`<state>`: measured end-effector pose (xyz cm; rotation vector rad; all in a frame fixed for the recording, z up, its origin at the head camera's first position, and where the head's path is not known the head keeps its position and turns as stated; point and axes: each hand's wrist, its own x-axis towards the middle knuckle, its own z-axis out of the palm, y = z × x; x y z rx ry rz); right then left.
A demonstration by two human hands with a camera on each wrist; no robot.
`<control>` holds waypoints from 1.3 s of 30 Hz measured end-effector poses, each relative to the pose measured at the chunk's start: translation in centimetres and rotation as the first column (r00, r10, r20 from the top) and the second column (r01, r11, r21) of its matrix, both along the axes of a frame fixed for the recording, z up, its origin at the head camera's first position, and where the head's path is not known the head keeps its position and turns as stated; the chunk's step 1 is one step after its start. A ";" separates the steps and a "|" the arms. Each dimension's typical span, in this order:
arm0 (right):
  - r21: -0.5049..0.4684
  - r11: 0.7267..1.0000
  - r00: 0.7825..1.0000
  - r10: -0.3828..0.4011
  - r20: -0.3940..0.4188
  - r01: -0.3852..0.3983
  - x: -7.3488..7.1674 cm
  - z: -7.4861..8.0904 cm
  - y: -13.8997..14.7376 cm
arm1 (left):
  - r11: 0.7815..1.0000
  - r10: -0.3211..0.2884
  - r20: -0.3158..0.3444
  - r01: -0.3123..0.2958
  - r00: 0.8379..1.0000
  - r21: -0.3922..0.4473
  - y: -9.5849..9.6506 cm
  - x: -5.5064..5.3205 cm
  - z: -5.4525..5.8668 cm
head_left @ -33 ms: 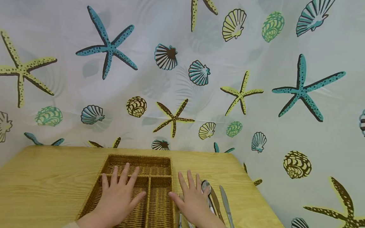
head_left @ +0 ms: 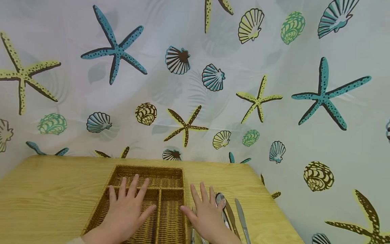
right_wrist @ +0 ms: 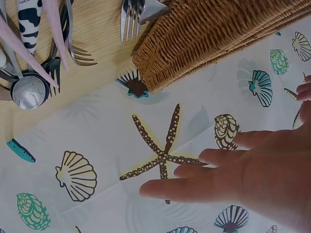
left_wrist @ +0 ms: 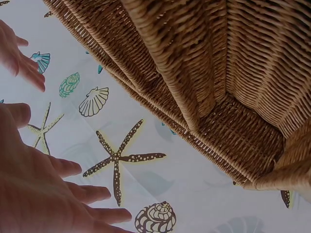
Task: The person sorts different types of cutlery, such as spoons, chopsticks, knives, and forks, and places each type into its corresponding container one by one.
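My left hand hovers over the woven basket, its fingers spread and straight, holding nothing. My right hand is just right of the basket, above the loose cutlery, also with spread fingers and no item in it. The basket has three compartments, and nothing lies in their visible parts. Partly hidden by the right hand are a fork, a spoon and a brownish knife. Farther right lies a silver table knife. The right wrist view shows several forks, a spoon and a cow-print handle.
A light wooden table carries everything and extends left of the basket. Behind it and along its right side hangs a white cloth printed with starfish and shells. Pink handles lie among the cutlery.
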<state>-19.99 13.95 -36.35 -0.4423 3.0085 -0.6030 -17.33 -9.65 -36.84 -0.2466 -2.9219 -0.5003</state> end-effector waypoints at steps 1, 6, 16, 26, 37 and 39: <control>0.003 1.000 1.000 0.001 -0.003 -0.001 0.0 0.0 0.0 | 1.000 -0.001 0.000 0.001 1.000 0.001 0.0 0.0 0.0; 0.007 1.000 1.000 0.009 -0.001 -0.009 -0.3 -0.1 0.3 | 1.000 -0.007 0.008 0.007 1.000 0.015 -0.2 -0.1 0.0; 0.014 1.000 1.000 0.000 -0.007 0.000 -1.0 0.3 0.7 | 0.999 -0.016 0.043 0.014 0.999 0.036 -0.8 -0.6 0.2; 0.096 0.994 0.998 0.056 -0.029 -0.053 -2.6 -0.3 1.9 | 0.993 -0.034 0.228 0.006 0.973 0.122 -1.6 -1.8 0.4; 0.124 0.992 0.992 -0.013 0.123 -0.003 -3.1 -1.2 3.3 | 0.991 -0.009 0.276 -0.029 0.961 0.132 -2.9 -1.4 0.1; 0.143 0.990 0.986 -0.012 0.166 -0.012 -3.1 -1.9 3.2 | 0.990 -0.013 0.276 -0.026 0.961 0.139 -2.9 -1.5 0.1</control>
